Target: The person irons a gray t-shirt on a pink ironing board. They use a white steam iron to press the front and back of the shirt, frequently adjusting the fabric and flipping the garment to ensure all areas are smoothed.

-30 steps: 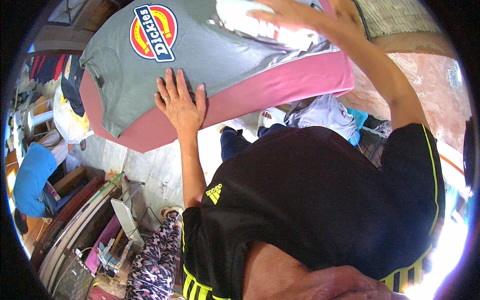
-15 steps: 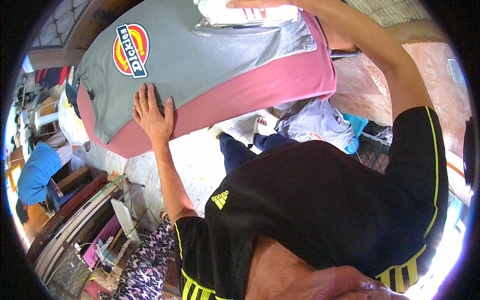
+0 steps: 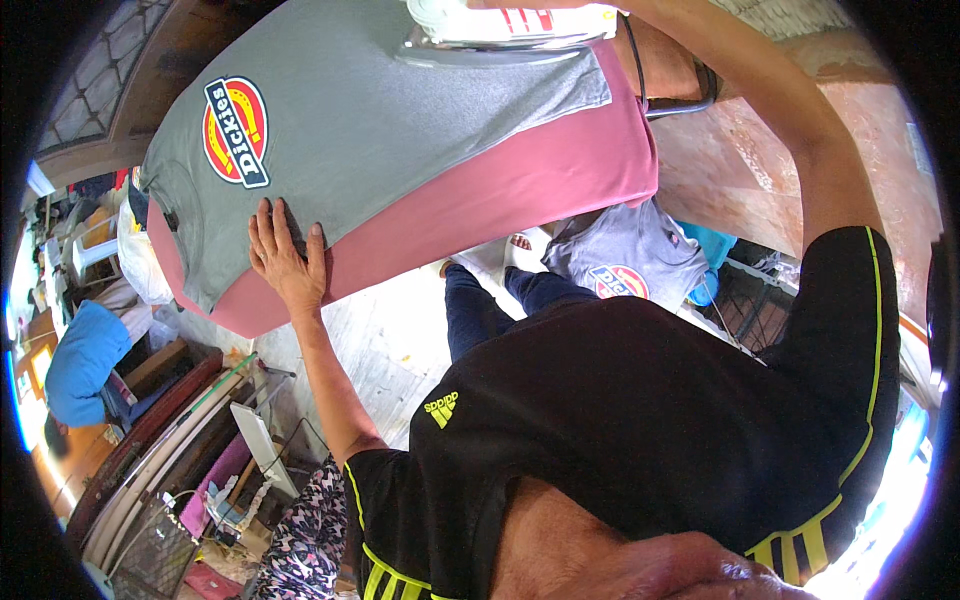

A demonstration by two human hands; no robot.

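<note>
A grey T-shirt with a red, yellow and navy printed badge is spread over a pink-covered ironing board. My left hand lies flat on the shirt's near edge, fingers apart, heel of the palm by the pink cover. At the top of the view, a white and red iron with a shiny metal soleplate rests on the shirt near the board's right end. My right hand is on the iron, its fingers mostly cut off by the frame's upper edge.
Another grey printed shirt hangs below the board's near right side, beside a blue object. A black cord runs down by the board's right end. Lower left are stacked poles, a blue bundle and patterned fabric.
The view has shifted slightly, so the board and shirt appear lower and further left. My left hand stays on the shirt, and the iron stays near the board's right end under my right hand.
</note>
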